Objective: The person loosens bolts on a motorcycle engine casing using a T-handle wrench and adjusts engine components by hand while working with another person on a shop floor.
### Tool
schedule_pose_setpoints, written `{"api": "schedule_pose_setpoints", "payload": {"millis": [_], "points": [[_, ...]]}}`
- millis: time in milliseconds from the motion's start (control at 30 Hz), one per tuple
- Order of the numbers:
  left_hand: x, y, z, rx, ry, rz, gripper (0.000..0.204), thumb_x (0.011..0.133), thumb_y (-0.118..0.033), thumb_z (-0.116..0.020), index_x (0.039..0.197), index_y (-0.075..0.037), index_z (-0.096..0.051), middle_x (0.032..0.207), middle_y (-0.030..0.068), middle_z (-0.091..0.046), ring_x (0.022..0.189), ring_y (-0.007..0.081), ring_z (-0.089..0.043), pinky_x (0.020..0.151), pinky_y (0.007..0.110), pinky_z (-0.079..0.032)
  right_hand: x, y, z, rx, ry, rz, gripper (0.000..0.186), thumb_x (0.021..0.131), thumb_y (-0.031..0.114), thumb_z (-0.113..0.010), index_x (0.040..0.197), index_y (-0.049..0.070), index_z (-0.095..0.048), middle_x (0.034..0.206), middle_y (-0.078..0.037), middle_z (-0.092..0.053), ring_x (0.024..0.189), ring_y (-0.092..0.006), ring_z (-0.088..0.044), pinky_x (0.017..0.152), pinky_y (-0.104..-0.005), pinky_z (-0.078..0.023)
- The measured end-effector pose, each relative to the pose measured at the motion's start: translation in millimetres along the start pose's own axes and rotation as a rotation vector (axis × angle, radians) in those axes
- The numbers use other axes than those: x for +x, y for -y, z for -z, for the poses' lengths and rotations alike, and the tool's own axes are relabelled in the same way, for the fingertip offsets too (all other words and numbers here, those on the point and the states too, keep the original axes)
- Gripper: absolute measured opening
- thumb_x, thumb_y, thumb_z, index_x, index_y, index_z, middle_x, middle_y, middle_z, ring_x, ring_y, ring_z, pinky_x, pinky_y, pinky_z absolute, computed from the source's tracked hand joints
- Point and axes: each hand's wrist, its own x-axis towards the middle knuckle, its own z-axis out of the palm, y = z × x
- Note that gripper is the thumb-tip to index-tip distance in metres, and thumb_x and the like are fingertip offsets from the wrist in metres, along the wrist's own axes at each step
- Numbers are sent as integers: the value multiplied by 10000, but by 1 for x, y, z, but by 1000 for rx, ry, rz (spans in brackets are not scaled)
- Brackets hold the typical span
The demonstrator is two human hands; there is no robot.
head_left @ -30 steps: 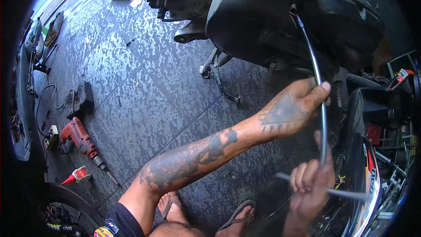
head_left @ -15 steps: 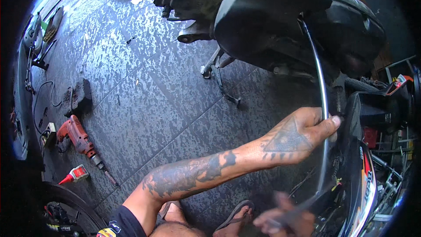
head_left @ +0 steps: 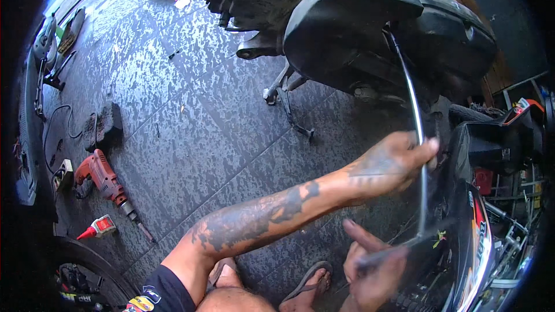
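Observation:
A long chrome T-bar tool [head_left: 413, 101] runs from a recess under the black engine-side cover [head_left: 341, 23] of a raised motorbike down to a blurred crossbar. My left hand [head_left: 390, 162] is closed around its shaft about midway along. My right hand [head_left: 373, 277] is at the crossbar near the bottom, smeared by motion, with one digit sticking up; whether it grips the bar is unclear.
On the wet tiled floor at left lie a red drill [head_left: 104, 179], a small red-white bottle [head_left: 98, 228] and a dark block [head_left: 104, 127]. A metal stand [head_left: 289, 104] is under the motorbike. Orange-and-black bodywork [head_left: 474, 242] and tools crowd the right.
My left hand is lower than a second ago, still on the shaft. My right hand has shifted down and left, and the crossbar has turned to a different angle.

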Motion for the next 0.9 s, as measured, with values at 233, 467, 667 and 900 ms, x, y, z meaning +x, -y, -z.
{"api": "schedule_pose_setpoints", "payload": {"millis": [233,467,667,900], "points": [[-22,-7,-7,-36,73,11,385,939,-440,-471,814,-87,-559,526,-72,-369,431,30,-323,391,198,-234,0,61,22,-151,-833,276,504,969,307,-334,1368,1,-361,485,92,-332,404,-27,-314,403,-164,-219],[-9,-1,-17,33,-4,-4,373,943,-427,-474,817,-87,-559,538,-85,-371,451,21,-321,401,191,-233,-42,2,44,-595,-410,125,315,874,183,-535,1036,-85,-569,633,-86,-529,525,-190,-477,500,-314,-386],[-14,-10,-14,114,-113,-34,384,931,-436,-497,816,-78,-575,560,-81,-390,476,24,-339,415,198,-247,-27,6,63,-772,-811,-39,215,886,132,-516,990,-21,-626,702,-53,-573,632,-127,-522,589,-275,-425],[-11,-10,-8,164,-149,-64,384,932,-425,-500,810,-68,-572,579,-65,-410,487,30,-346,430,197,-257,-37,9,58,-371,-165,16,226,841,116,-522,1030,6,-577,630,-50,-542,567,-118,-518,545,-259,-432]]}}
